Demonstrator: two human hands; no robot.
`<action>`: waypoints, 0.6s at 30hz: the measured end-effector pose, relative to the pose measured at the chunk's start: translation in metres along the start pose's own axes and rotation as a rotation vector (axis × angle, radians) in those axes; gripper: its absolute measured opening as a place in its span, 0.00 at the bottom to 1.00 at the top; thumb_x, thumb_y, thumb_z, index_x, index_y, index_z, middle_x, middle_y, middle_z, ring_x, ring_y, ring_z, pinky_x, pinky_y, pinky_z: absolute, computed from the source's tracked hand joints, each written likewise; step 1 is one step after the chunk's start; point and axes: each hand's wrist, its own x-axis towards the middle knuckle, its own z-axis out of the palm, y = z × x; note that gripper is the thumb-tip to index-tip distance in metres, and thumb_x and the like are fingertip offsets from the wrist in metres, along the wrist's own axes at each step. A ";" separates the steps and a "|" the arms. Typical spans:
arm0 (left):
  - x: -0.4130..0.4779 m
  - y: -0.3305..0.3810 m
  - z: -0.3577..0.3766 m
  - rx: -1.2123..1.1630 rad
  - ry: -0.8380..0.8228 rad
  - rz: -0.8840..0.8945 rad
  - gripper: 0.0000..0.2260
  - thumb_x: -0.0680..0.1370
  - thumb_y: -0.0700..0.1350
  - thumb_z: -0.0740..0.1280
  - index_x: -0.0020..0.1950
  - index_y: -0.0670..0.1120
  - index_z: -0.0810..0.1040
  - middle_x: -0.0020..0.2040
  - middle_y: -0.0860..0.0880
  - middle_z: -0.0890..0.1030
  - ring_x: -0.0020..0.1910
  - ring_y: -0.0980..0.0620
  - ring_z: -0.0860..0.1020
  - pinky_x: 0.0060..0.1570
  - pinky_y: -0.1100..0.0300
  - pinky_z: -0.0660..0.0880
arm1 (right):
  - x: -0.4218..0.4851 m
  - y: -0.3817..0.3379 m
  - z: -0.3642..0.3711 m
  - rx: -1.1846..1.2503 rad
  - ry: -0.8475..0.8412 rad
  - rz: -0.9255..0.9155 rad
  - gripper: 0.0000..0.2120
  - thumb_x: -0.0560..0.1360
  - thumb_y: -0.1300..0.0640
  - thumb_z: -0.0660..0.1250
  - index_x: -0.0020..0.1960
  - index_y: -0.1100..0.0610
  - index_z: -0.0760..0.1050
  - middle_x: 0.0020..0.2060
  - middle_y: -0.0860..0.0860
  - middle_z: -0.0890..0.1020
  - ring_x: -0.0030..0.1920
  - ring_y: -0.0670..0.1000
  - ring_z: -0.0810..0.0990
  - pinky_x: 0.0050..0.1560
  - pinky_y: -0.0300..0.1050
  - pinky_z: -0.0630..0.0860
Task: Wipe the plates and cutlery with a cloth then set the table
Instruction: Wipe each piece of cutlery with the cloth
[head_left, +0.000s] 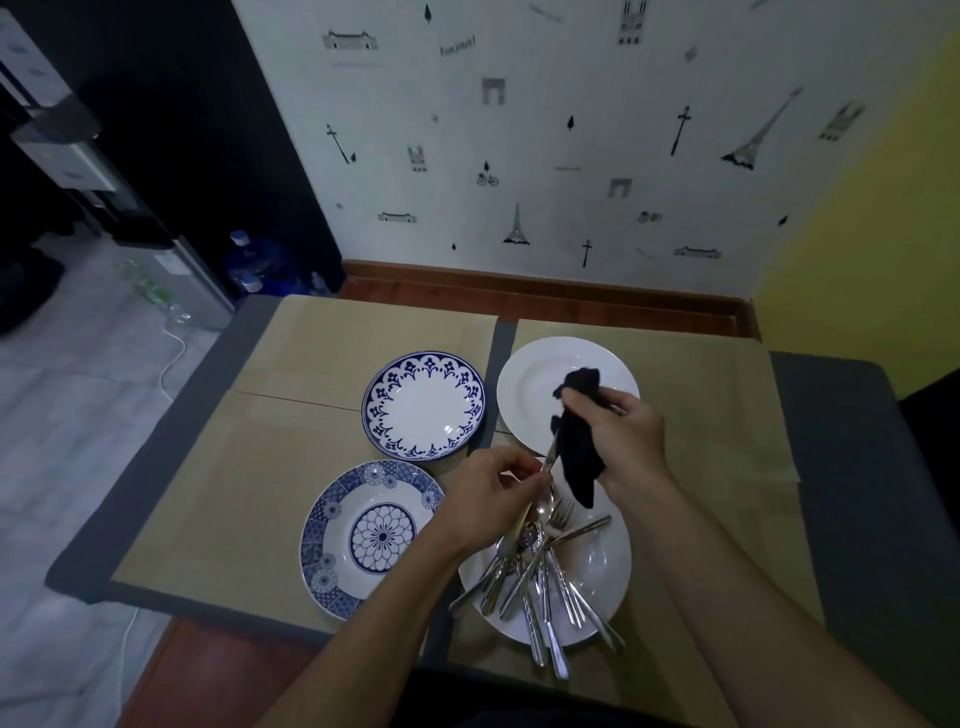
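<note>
Slim silver metal cutlery piece (549, 457) up off tabletop (841, 441), between my hands, above near round white plate (605, 566). My left hand (488, 493) pinches its lower end. My right hand (618, 431) grips soft dark cloth (579, 462), which covers its upper end. Which utensil, cannot tell. I judge it light, stiff and slick: hold handle firmly, draw cloth along its length. Silver cutlery heap (545, 587) lies on that plate.

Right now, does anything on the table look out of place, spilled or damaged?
Only the cutlery: it lies in a crossed heap on the near white plate, with several handles sticking out past the rim. Nothing looks spilled or cracked.
</note>
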 end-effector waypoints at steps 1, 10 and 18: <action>-0.001 0.001 0.001 0.019 -0.002 0.006 0.04 0.78 0.42 0.71 0.44 0.44 0.82 0.34 0.47 0.84 0.31 0.45 0.82 0.35 0.50 0.80 | 0.003 -0.002 -0.001 0.035 0.032 -0.013 0.26 0.58 0.50 0.85 0.53 0.56 0.84 0.46 0.55 0.88 0.47 0.62 0.88 0.52 0.64 0.84; 0.009 -0.005 0.009 0.260 0.173 0.146 0.03 0.76 0.45 0.71 0.47 0.48 0.84 0.36 0.53 0.83 0.33 0.54 0.82 0.39 0.50 0.80 | -0.008 0.009 -0.009 -0.118 -0.157 0.058 0.16 0.69 0.61 0.81 0.55 0.59 0.83 0.45 0.57 0.88 0.45 0.58 0.88 0.47 0.52 0.85; 0.011 -0.006 0.008 0.259 0.226 0.123 0.12 0.72 0.45 0.77 0.40 0.63 0.81 0.37 0.59 0.83 0.33 0.58 0.80 0.39 0.55 0.80 | 0.002 -0.005 -0.009 -0.144 -0.135 0.016 0.02 0.74 0.60 0.76 0.47 0.56 0.85 0.43 0.58 0.88 0.46 0.59 0.87 0.52 0.57 0.85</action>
